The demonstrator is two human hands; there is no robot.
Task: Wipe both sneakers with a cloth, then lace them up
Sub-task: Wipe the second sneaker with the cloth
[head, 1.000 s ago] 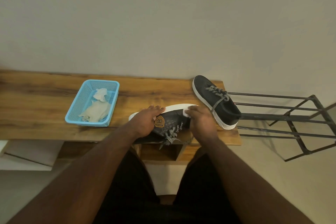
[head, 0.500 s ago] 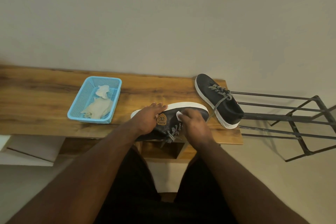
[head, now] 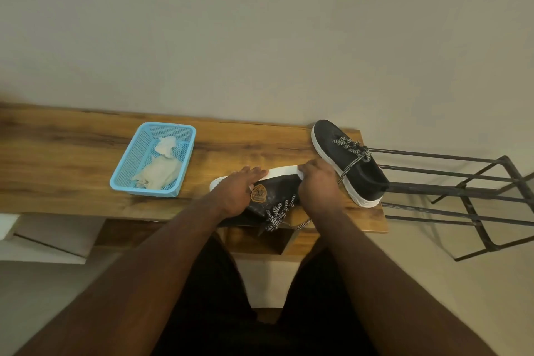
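Note:
A black sneaker (head: 277,195) with a white sole lies on its side at the front edge of the wooden table (head: 72,159), its speckled laces hanging over the edge. My left hand (head: 235,192) rests on its heel end and holds it steady. My right hand (head: 318,185) grips a small white cloth (head: 300,174) and presses it against the sole near the toe. The second black sneaker (head: 346,162) stands upright at the table's right end, laces loosely threaded.
A blue mesh basket (head: 127,165) on the table holds crumpled pale cloths (head: 160,172). A dark metal rack (head: 462,191) stands just right of the table, behind the second sneaker. A plain wall runs behind.
My right hand slid the cloth left along the sneaker's side, then back right to the toe end of the sole. My left hand stayed on the heel.

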